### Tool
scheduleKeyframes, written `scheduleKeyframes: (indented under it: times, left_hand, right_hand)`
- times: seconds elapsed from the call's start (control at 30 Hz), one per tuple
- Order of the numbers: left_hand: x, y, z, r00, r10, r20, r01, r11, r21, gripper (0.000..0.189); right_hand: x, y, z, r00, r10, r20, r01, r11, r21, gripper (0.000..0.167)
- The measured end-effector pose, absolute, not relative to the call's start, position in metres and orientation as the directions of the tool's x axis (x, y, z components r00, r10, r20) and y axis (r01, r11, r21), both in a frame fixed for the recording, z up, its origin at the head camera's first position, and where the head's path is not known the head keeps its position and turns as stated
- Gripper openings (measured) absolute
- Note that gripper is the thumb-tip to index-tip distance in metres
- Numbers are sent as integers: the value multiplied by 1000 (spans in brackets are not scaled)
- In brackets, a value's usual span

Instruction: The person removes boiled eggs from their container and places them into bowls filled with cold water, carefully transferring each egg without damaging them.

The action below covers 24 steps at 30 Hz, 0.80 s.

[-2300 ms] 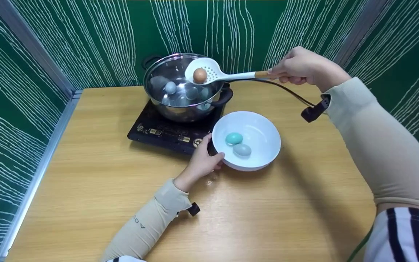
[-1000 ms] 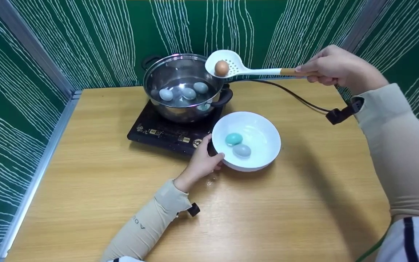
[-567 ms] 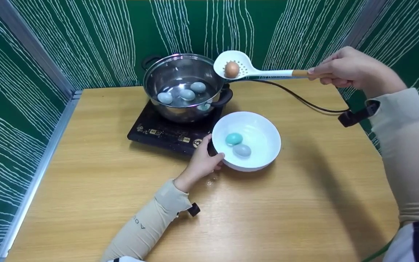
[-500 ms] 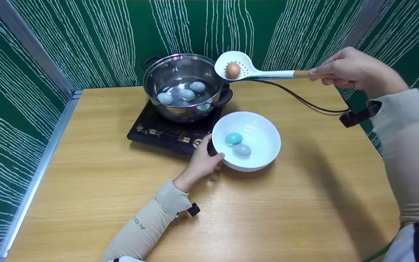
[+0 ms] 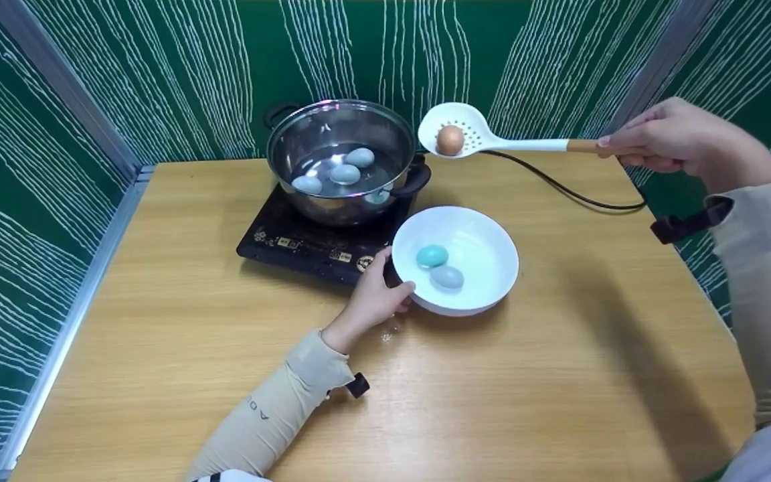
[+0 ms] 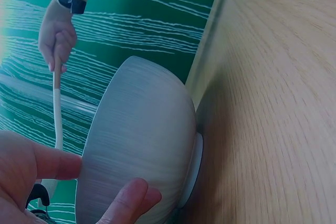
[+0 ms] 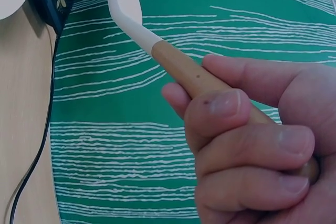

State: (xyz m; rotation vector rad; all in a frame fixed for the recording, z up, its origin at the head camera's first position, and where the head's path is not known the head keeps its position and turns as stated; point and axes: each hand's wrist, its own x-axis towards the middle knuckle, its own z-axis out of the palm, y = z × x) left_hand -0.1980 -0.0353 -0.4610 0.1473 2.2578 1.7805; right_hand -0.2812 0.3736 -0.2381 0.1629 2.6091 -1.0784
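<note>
My right hand [image 5: 687, 146] grips the wooden handle of a white slotted spoon [image 5: 533, 144], fingers wrapped round it in the right wrist view. One brown egg [image 5: 450, 140] lies in the spoon's perforated head, raised just right of the pot's rim. With thumb and fingers, my left hand [image 5: 373, 294] holds the near left side of a white bowl [image 5: 489, 251] on the table. A turquoise egg [image 5: 432, 256] and a pale grey-blue egg [image 5: 447, 277] lie inside the bowl. In the left wrist view, fingertips press the bowl's outer wall [image 6: 147, 114].
A steel pot [image 5: 328, 211] with black handles stands on a black induction cooker [image 5: 305, 249], left of the bowl. Three pale blue eggs [image 5: 345, 175] lie inside it. A black cable [image 5: 559, 187] runs along the back right of the wooden table [image 5: 158, 301].
The right hand has carried the slotted spoon and brown egg rightward from over the pot to beyond its rim, lately dipping slightly. The left hand and bowl stay put.
</note>
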Motion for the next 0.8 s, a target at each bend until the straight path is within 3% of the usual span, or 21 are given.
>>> scheduleKeyframes:
  times: [0.47, 0.8]
  left_hand:
    - [-199, -36, -463, -960, 237, -151, -87, 262, 961, 80]
    - [-198, -38, -463, -962, 246, -121, -63, 234, 970, 80]
  right_hand:
    - [-270, 397, -257, -935, -49, -352, 177, 794, -582, 33]
    - [-270, 397, -270, -905, -112, -411, 158, 807, -569, 24]
